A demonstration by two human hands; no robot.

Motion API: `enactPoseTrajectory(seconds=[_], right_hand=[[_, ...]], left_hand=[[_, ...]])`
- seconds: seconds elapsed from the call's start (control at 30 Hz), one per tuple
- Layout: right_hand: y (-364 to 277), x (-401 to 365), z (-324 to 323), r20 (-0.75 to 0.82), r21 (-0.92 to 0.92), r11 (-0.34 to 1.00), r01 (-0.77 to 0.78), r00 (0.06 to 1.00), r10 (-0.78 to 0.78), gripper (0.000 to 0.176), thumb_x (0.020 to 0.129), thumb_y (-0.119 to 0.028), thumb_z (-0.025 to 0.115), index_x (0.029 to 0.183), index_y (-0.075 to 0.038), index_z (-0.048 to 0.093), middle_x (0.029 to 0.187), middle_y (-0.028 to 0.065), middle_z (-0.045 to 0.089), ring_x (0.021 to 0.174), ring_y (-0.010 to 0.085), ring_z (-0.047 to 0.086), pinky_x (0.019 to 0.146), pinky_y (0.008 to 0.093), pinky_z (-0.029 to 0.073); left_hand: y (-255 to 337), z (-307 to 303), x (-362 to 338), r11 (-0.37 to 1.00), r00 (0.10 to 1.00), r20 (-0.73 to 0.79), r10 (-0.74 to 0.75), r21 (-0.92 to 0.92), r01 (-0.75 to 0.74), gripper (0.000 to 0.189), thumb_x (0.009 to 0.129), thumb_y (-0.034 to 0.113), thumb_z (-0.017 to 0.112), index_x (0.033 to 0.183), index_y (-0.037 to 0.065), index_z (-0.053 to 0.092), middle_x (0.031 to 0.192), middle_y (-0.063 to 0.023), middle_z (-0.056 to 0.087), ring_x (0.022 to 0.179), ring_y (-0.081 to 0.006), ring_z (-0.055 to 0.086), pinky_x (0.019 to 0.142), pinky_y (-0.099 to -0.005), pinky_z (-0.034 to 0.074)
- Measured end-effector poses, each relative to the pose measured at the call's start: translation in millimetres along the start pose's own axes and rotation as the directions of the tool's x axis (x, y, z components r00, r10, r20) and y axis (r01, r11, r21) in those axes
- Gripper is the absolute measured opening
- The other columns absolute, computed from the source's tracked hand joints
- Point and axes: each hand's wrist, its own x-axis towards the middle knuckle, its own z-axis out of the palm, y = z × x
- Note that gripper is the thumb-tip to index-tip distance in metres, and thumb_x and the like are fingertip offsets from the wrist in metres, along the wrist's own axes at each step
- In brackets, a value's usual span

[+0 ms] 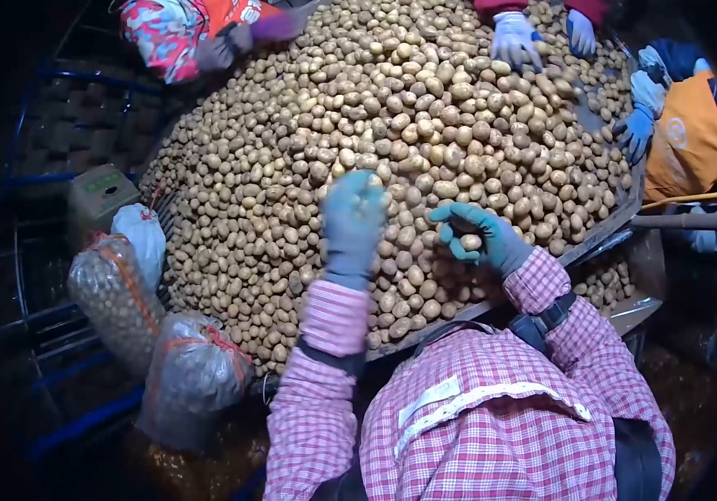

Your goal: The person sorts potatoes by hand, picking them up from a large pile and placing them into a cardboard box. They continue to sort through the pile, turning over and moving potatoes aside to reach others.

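A large heap of potatoes (pixel 292 184) fills the broad table in front of me. My right hand (pixel 492 238), in a green and grey glove, is curled round a small potato (pixel 470 242) just above the near side of the heap. To its left, my left hand (pixel 352 221) is over the middle of the pile in a matching glove. Motion smears its fingers, so whether they hold a potato cannot be made out.
Tied clear bags of potatoes (pixel 196 376) stand at the left edge, beside a white bag (pixel 139 238) and a greenish box (pixel 101 196). Co-workers' gloved hands (pixel 515 40) reach in from the far side and right. A metal rim (pixel 605 230) borders the heap at right.
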Motion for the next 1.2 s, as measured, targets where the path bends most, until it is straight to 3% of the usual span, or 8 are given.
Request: enactPoseTrajectory(seconds=[0.13,0.27,0.33,0.4,0.7,0.77,0.93,1.2], right_hand=[[-22.5,-30.7,-1.1,-0.124,-0.103,0.994,0.027,0.991,-0.040,0.034,0.105,-0.029,0.060,0.126,-0.005,0.069,0.088,0.0039,0.067,0.062,0.0098,0.059,0.056,0.0200,0.048],[-35.4,-53.1,-10.0,-0.242,-0.095,0.994,0.056,0.967,-0.078,0.035,0.105,-0.028,0.059,0.127,-0.002,0.067,0.097,0.0054,0.068,0.075,0.0115,0.067,0.061,0.0213,0.053],[-34.0,-56.0,-28.2,-0.236,-0.133,0.986,0.099,0.963,-0.129,0.034,0.105,-0.029,0.059,0.124,-0.002,0.068,0.094,0.0055,0.068,0.071,0.0114,0.066,0.059,0.0210,0.053],[-35.4,-57.0,-47.6,-0.228,-0.131,0.987,0.089,0.966,-0.118,0.033,0.105,-0.029,0.059,0.119,-0.001,0.069,0.091,0.0055,0.068,0.068,0.0113,0.065,0.057,0.0220,0.052],[-70.7,-12.1,-37.7,-0.185,-0.226,0.974,-0.021,0.982,-0.021,0.037,0.099,-0.019,0.067,0.133,-0.003,0.066,0.091,0.0078,0.070,0.066,0.0100,0.061,0.049,0.0214,0.046],[-75.2,10.1,-37.4,-0.127,-0.695,0.719,0.028,0.979,-0.161,0.046,0.097,-0.026,0.067,0.140,-0.012,0.063,0.092,0.0044,0.070,0.071,0.0140,0.064,0.061,0.0297,0.053],[-93.3,22.4,-37.2,-0.123,-0.873,0.487,-0.037,0.981,-0.147,0.058,0.090,-0.032,0.068,0.145,-0.014,0.059,0.090,0.0080,0.073,0.067,0.0138,0.064,0.061,0.0295,0.054],[-145.4,30.0,-67.1,-0.193,-0.761,0.649,0.027,0.945,-0.265,0.041,0.090,-0.022,0.067,0.130,-0.011,0.069,0.079,0.0077,0.071,0.054,0.0103,0.059,0.051,0.0273,0.050]], left_hand=[[-125.5,-54.8,21.4,0.816,0.899,-0.241,-0.367,0.381,0.435,0.045,0.102,0.030,0.059,0.133,-0.002,0.058,0.114,-0.0191,0.066,0.104,-0.0350,0.065,0.092,-0.0415,0.054],[-134.1,-0.6,42.8,0.639,0.840,0.010,-0.543,0.655,0.405,0.065,0.104,0.056,0.047,0.149,0.010,0.051,0.136,-0.0212,0.060,0.119,-0.0401,0.060,0.102,-0.0488,0.048],[-81.7,53.9,55.5,0.649,0.889,-0.091,-0.448,0.651,0.394,0.074,0.100,0.061,0.051,0.158,0.015,0.041,0.143,-0.0241,0.055,0.123,-0.0440,0.059,0.105,-0.0509,0.047],[-31.0,96.6,71.1,0.831,0.831,-0.004,-0.556,0.009,0.556,0.086,0.096,0.060,0.058,0.164,0.019,0.027,0.154,-0.0305,0.039,0.132,-0.0450,0.054,0.109,-0.0485,0.046],[-6.8,165.9,82.8,0.931,0.939,0.095,-0.331,0.197,0.308,0.091,0.092,0.056,0.067,0.163,0.011,0.030,0.164,-0.0317,0.023,0.146,-0.0471,0.037,0.120,-0.0484,0.034],[-24.1,151.0,71.6,0.974,0.965,0.160,-0.207,0.131,0.187,0.090,0.093,0.051,0.068,0.163,0.008,0.030,0.163,-0.0320,0.027,0.146,-0.0469,0.037,0.120,-0.0482,0.033],[-4.8,161.1,70.8,0.946,0.950,0.096,-0.299,0.160,0.281,0.084,0.095,0.047,0.069,0.162,0.013,0.032,0.152,-0.0286,0.041,0.138,-0.0430,0.044,0.115,-0.0502,0.037],[10.3,230.7,121.9,0.980,0.986,-0.003,-0.166,0.110,0.165,0.087,0.093,0.053,0.067,0.162,0.012,0.034,0.158,-0.0251,0.037,0.143,-0.0445,0.036,0.119,-0.0509,0.031]])
